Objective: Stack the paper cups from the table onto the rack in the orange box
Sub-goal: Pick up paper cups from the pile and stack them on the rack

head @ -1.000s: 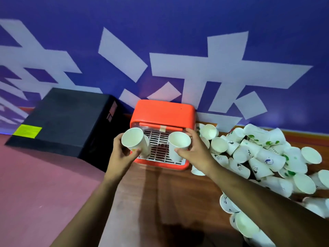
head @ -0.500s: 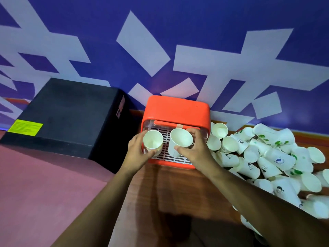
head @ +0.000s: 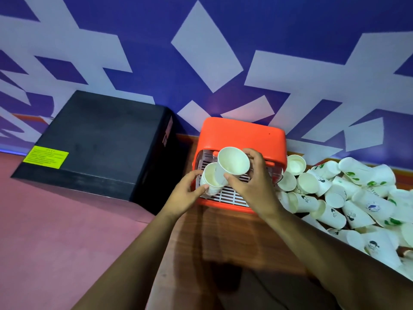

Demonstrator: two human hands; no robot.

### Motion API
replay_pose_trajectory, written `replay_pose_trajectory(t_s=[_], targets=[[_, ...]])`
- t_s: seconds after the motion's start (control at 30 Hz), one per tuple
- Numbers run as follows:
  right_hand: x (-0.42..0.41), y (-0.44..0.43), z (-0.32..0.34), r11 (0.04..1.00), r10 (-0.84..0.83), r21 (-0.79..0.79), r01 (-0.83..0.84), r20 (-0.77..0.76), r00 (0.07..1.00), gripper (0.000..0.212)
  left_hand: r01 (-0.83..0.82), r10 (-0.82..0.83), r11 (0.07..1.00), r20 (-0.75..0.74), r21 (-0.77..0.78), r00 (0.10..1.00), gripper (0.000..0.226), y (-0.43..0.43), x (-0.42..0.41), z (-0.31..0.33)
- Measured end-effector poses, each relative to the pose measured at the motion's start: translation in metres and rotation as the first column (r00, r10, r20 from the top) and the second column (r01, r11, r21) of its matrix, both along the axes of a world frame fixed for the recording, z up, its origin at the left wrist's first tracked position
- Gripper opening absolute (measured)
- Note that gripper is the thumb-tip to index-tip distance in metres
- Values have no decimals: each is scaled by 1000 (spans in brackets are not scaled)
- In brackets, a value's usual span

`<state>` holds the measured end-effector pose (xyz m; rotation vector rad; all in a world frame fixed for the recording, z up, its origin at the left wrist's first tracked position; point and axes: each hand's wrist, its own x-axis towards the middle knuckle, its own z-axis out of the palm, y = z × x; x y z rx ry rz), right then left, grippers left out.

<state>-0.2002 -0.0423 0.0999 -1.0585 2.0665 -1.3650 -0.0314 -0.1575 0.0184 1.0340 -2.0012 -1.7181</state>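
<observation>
The orange box point(head: 242, 135) stands against the wall, its front open on a white slatted rack point(head: 230, 195). My left hand point(head: 186, 196) grips a stack of white paper cups point(head: 209, 182) at the rack's left side. My right hand point(head: 253, 186) holds a single white paper cup point(head: 232, 164), mouth toward me, its base tipped into the top of that stack. A big heap of loose paper cups point(head: 348, 198) lies on the wooden table point(head: 223, 242) to the right of the box.
A large black box point(head: 96, 142) with a yellow label sits left of the orange box, beyond the table's edge. Below it on the left is pink floor point(head: 55, 242). A blue and white patterned wall rises behind everything.
Both hands moved in to the rack. The left cup now sits on a stack at the rack's left, and my right hand has brought its cup over onto that stack.
</observation>
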Motion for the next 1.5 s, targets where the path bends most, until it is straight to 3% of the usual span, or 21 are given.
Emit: replay_pose_trajectory(t_s=[0.23,0.43,0.57,0.73,1.0,1.13,1.27,1.5], targets=[[11,0,-20,998,55,30,-55,-4,998,69,10,-10,1000,-14,18,1000,33,-1,-3,-3],[25,-1,-30,996,77,73,-59,-272,959,66,-12,14,997,-22,82,1000,33,-3,-2,-2],[26,-1,-45,994,63,105,-23,-388,919,59,-125,144,970,-78,211,986,26,1,-4,6],[25,3,-55,980,140,170,-100,-243,960,61,-59,68,989,-65,138,996,29,2,-2,6],[23,1,-55,979,146,160,-129,-104,984,65,-122,140,980,-111,157,984,30,9,-1,12],[27,3,-60,977,133,186,-109,-123,983,48,-93,120,973,-117,212,986,35,10,4,11],[26,-2,-65,972,121,215,-99,-91,989,39,-65,77,991,-101,119,992,35,10,2,9],[22,-4,-67,962,87,265,-65,-72,994,41,-74,77,995,-47,73,996,39,9,-4,4]])
